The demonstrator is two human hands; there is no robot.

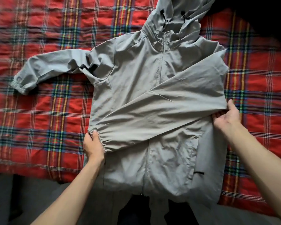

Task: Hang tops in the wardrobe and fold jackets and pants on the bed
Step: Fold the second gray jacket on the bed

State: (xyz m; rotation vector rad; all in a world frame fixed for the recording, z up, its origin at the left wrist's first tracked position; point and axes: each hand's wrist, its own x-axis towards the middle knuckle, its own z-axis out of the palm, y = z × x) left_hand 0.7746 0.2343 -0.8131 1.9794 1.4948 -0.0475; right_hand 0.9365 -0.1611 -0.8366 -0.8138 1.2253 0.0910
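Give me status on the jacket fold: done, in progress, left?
Done: grey jacket lies zipped, front up, on the plaid bedspread. In hand: folded sleeve lies across the chest; left hand grips its cuff, right hand holds its fold at the jacket's edge. Left: other sleeve lies spread out, hood unfolded, body not folded. No pants or tops in view.

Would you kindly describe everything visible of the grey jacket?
The grey jacket, thin creased fabric, hooded with black drawcords and zipped shut, lies front-up on the red plaid bedspread. One sleeve spreads outward; the other is folded across the front, left hand gripping its elastic cuff, right hand holding the fold's edge.
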